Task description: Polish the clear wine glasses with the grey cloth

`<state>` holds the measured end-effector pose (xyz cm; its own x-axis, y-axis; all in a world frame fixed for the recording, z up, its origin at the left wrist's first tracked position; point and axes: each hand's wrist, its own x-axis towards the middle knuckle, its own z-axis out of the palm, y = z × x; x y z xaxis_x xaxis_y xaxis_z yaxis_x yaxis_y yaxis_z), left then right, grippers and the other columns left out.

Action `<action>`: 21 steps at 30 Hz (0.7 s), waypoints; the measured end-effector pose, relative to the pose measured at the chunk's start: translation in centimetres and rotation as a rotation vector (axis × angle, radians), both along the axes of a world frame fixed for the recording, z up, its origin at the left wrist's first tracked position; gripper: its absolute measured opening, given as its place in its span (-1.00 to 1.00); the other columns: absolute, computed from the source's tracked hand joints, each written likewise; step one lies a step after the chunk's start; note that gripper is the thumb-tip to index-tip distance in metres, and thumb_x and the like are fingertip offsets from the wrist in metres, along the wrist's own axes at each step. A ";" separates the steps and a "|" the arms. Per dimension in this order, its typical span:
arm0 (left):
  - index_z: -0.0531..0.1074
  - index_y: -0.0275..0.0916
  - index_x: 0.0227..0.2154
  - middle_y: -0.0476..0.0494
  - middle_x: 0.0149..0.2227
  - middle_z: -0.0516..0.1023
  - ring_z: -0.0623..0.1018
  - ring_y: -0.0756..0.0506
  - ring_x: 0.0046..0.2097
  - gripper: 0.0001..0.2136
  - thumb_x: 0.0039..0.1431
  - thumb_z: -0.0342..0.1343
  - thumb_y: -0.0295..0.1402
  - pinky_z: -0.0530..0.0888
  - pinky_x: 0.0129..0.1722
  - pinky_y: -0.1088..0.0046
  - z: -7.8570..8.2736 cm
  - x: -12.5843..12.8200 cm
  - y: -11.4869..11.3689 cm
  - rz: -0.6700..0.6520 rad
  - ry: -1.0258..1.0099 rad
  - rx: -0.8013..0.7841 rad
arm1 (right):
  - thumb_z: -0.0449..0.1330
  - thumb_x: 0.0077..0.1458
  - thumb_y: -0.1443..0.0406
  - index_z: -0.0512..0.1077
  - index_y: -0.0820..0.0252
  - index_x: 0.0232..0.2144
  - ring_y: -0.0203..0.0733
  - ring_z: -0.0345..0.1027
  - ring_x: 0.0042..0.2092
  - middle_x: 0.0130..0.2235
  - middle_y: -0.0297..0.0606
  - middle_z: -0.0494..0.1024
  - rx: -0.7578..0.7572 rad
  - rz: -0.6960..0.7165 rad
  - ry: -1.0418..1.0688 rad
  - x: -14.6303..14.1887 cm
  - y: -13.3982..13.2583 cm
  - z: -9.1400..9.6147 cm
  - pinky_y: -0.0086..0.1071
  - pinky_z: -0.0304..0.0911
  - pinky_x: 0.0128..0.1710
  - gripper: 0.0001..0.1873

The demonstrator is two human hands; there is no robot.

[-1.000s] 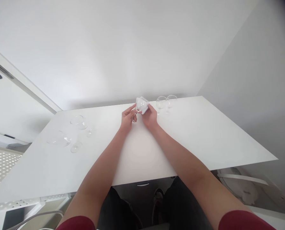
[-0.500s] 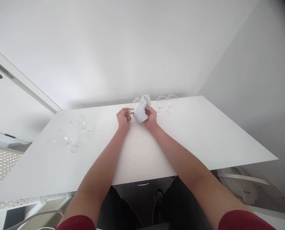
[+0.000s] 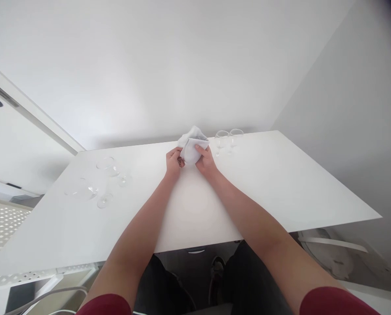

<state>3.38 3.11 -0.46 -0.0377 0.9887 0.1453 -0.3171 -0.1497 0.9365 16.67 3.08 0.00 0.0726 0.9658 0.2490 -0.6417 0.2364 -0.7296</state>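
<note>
My left hand (image 3: 173,162) is closed around the stem end of a wine glass (image 3: 181,162), of which only a small glinting part shows by the fingers. A white cloth (image 3: 191,151) covers the bowl. Pinched in my right hand (image 3: 206,160), the cloth is folded over the glass with my thumb on top. Both hands are near the far edge of the white table (image 3: 195,210). Just right of them, two clear wine glasses (image 3: 222,139) stand upright side by side.
Two more wine glasses (image 3: 92,191) lie on their sides on the table's left part. A white wall rises behind the table. A perforated white basket (image 3: 9,225) is at the left, and a white chair (image 3: 333,245) is below the right front edge.
The cloth has spread over the glass bowl, which showed beside it before. My left hand has moved slightly right, closer to my right hand, whose thumb now lies on the cloth.
</note>
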 end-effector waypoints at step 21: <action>0.43 -0.24 -0.60 0.03 -0.62 0.28 0.16 0.12 -0.68 -0.94 -0.12 0.08 -0.42 0.04 -0.67 0.54 0.3 -0.6 0.1 0.021 -0.173 -0.103 | 0.56 -0.22 0.19 0.46 0.07 -0.14 -0.13 0.50 -0.21 -0.20 -0.29 0.63 -0.036 -0.024 -0.097 -0.5 -0.4 -0.1 -0.23 0.48 -0.21 -0.43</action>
<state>2.73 3.19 -0.19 -0.0742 0.9967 0.0330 -0.4727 -0.0643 0.8789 16.18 2.64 -0.09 0.0728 0.9725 0.2214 -0.5624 0.2234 -0.7961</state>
